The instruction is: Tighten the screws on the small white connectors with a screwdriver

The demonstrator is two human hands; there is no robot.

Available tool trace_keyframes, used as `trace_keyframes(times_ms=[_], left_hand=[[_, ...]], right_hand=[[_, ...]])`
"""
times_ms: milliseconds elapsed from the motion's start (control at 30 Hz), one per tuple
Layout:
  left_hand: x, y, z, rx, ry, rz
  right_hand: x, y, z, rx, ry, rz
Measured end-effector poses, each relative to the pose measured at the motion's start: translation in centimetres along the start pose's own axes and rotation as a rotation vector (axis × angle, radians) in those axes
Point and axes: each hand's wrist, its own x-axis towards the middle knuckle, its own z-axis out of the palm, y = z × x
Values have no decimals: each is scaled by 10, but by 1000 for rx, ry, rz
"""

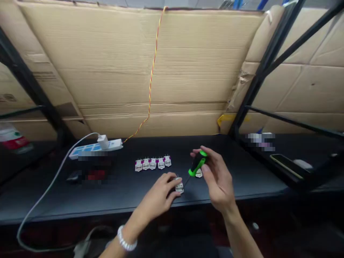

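Note:
Between the thumb and fingers of my left hand (162, 193) is a small white plug-like part (179, 186) with prongs, held on the black table near its front edge. A black and green screwdriver (197, 163) is gripped in my right hand (219, 179), tilted, its thin shaft pointing down to the left. The tip is at the right side of the white part; whether it touches cannot be made out. Another white part (199, 173) lies behind the screwdriver, partly hidden by my right hand. Several similar white and purple parts (153, 163) form a row farther back.
A white power strip (115, 144) with a plugged-in adapter (103, 142) stands at the back left. Its white cable (57, 172) loops off the front edge. A phone (287, 165) lies at right, beyond a black metal frame (258, 80). Cardboard (113, 64) walls the back.

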Motion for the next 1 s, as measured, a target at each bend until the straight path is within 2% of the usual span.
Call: trace_keyframes(times_ms=[200,400,567,733,867,1000], left_hand=[[0,-1,0,-1,6,-8],[1,-2,0,-8,-2,-7],[0,-2,1,-7,4,-1],[1,-2,0,-1,11,7],[2,0,-1,2,7,-2],[1,0,-1,-2,6,1]], right_hand=[[3,3,-5,-291,122,-97],[2,1,-5,-149,-3,-46],[2,-3,-4,-293,97,-90],[2,-4,-6,-141,-14,-46],[2,-5,-6,-284,65,-77],[2,-6,-7,-186,1,-42]])
